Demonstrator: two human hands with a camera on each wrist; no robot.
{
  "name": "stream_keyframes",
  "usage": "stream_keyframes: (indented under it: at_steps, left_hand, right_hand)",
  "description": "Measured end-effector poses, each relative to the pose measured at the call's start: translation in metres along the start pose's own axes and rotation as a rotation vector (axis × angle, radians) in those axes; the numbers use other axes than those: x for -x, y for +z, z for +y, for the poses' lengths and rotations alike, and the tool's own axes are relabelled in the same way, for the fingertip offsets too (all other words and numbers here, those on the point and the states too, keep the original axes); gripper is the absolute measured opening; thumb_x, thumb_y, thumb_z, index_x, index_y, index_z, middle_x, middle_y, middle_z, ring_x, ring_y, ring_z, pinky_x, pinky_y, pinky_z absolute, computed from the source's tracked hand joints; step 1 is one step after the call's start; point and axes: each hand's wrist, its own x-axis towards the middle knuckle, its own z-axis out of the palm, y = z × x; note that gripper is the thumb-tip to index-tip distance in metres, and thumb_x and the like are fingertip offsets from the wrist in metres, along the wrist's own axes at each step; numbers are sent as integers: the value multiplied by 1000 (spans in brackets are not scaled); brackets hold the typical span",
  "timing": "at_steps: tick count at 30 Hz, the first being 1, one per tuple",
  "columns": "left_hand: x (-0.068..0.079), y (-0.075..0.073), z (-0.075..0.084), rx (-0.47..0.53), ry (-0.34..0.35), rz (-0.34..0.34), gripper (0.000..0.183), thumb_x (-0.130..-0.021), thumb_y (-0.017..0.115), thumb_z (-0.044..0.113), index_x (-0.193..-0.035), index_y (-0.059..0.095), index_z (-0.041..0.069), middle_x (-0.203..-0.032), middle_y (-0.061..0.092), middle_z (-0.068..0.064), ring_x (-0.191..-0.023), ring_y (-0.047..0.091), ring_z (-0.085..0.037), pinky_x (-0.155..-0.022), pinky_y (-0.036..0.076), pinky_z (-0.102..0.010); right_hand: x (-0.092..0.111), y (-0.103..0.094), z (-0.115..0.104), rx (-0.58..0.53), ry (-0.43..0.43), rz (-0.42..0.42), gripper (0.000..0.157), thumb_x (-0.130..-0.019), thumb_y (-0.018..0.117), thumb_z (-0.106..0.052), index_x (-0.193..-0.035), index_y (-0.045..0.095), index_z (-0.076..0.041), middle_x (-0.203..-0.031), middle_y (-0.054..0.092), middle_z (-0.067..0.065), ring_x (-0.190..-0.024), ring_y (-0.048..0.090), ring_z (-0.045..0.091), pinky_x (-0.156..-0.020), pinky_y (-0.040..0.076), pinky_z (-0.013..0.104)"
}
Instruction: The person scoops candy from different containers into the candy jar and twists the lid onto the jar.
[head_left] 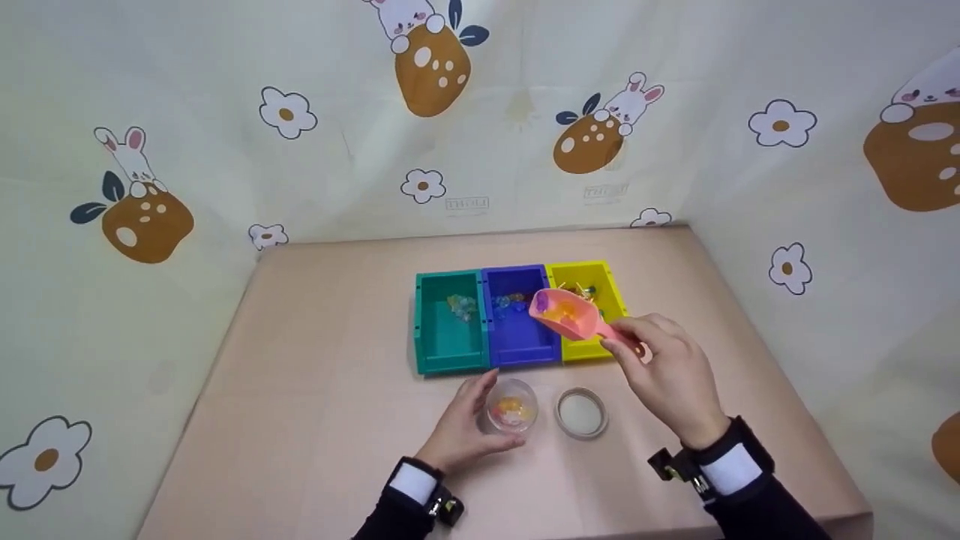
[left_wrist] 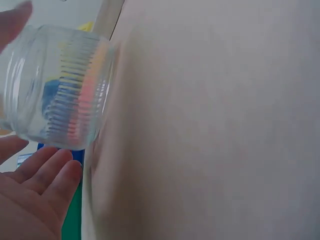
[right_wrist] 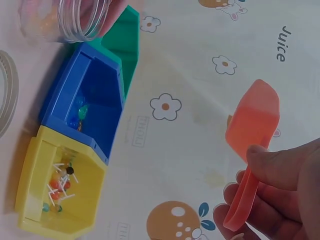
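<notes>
My right hand [head_left: 675, 375] grips the handle of a pink scoop [head_left: 577, 326], raised over the front of the blue and yellow bins. In the scoop lie orange-yellow pieces and a purple one [head_left: 543, 301]. Its thumb [right_wrist: 275, 165] presses on the handle in the right wrist view. A clear glass jar [left_wrist: 65, 90] stands on the table with yellow and reddish pieces inside. Around the jar's left side is my left hand [head_left: 465, 427], thumb and fingers spread and fairly straight; whether they touch the glass I cannot tell. To the jar's right lies a round lid [head_left: 581, 414].
Behind the jar, a green bin [head_left: 450, 349], a blue bin [head_left: 521, 351] and a yellow bin [right_wrist: 82, 217] stand joined in a row. Translucent pieces lie in the green and blue ones; white-stemmed colored pieces lie in the yellow. A patterned curtain [head_left: 345, 187] backs the table.
</notes>
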Motion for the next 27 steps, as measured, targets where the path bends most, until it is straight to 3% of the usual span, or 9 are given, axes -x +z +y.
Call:
stream_keyframes:
  at_steps: [8,16,21,27]
  left_hand:
    - [-6,5,2,-42,-34,0,96,-80,98,33,-159,52,2,-153,64,-18,-146,57,-39,-127,40,-63]
    - [-6,4,3,-38,-55,-2,97,-81,98,33,-161,51,3,-154,64,-16,-148,56,-38,-129,38,-63]
    - [-5,3,3,-17,-70,-1,96,-82,98,33,-161,51,5,-154,63,-15,-148,56,-36,-130,37,-63]
    - [-4,5,2,-2,-89,-9,97,-83,98,33,-162,50,4,-155,62,-14,-148,55,-37,-131,35,-64]
  right_hand:
    - [4,0,0,11,-42,-11,27,-87,94,-14,-110,83,-5,-93,75,4,-81,61,14,-69,53,32]
    - [6,-1,-1,64,-45,-131,26,-88,94,-17,-110,84,-8,-98,74,1,-89,62,15,-76,59,35]
    - [7,1,-5,111,-100,-202,25,-87,94,-17,-108,84,-9,-100,72,3,-98,62,24,-85,61,40]
    - [6,7,-12,152,-181,-226,24,-87,94,-18,-106,84,-9,-99,67,3,-97,59,25,-86,57,39]
